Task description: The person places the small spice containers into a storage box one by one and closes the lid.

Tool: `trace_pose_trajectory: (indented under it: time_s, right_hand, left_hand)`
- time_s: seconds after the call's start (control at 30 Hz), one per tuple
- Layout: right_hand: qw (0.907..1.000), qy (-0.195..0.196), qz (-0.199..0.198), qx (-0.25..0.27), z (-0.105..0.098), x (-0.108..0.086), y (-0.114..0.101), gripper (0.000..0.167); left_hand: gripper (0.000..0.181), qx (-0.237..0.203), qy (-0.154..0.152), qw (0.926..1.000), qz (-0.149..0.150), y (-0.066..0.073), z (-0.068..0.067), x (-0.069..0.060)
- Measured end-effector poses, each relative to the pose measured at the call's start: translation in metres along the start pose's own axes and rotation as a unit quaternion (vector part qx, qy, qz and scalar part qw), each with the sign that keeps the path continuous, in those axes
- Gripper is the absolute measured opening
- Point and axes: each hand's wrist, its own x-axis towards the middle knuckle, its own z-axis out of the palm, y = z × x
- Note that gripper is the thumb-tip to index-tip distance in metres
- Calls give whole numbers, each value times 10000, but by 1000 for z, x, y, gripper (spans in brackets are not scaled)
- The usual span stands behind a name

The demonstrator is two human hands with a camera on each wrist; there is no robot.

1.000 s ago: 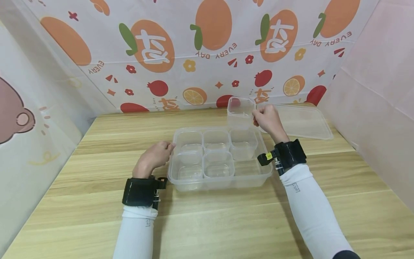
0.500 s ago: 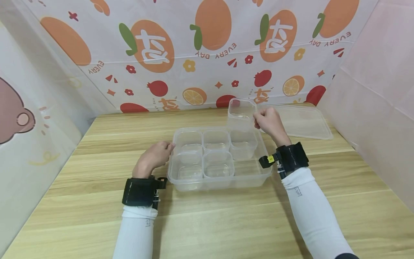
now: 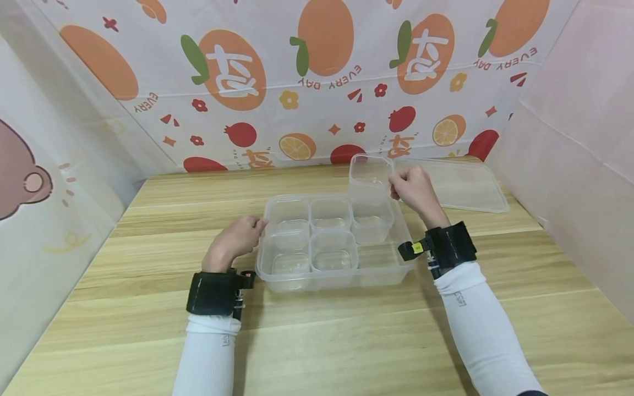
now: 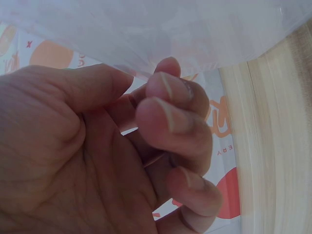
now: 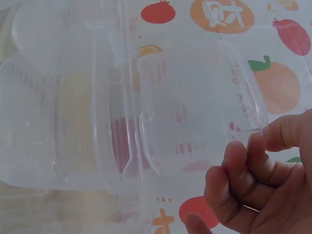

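Observation:
A large clear plastic food container (image 3: 332, 279) sits on the table with several small clear boxes (image 3: 334, 250) inside; its front right section has no box. My left hand (image 3: 235, 245) pinches its left rim with thumb and index finger; in the left wrist view the other fingers of that hand (image 4: 122, 131) curl loosely below the container wall (image 4: 170, 29). Behind the container's back right corner, my right hand (image 3: 415, 190) pinches the right rim of another small clear box (image 3: 370, 181), held up roughly level. The right wrist view shows that box (image 5: 190, 112) beside the fingertips (image 5: 235, 152).
A flat clear lid (image 3: 460, 184) lies at the back right of the wooden table (image 3: 317, 341), partly behind my right hand. A fruit-print cloth (image 3: 277, 71) hangs along the back edge, and pale cloths (image 3: 579, 137) close off both sides.
My right hand has lowered slightly and come a little nearer with the small box, which has tilted slightly. My left hand stays on the container's rim.

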Motion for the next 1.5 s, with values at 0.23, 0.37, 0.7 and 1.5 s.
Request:
trace_pose_trajectory:
  time_s: [0.23,0.37,0.7,1.5]
  right_hand:
    - [9999,-39,86,-51,-4,-5,-5,38]
    - [9999,-41,81,-101,-7,-8,-8,38]
    - [9997,-132,-31,-178,-15,-16,-11,37]
    - [9986,-214,-323,-366,-22,-34,-14,37]
  left_hand:
    - [46,-6,-29,10000,2,0,0,0]
    - [46,7,-31,10000,20,-1,0,0]
    - [45,15,-12,10000,25,0,0,1]
    - [46,31,-11,10000,27,0,1,0]
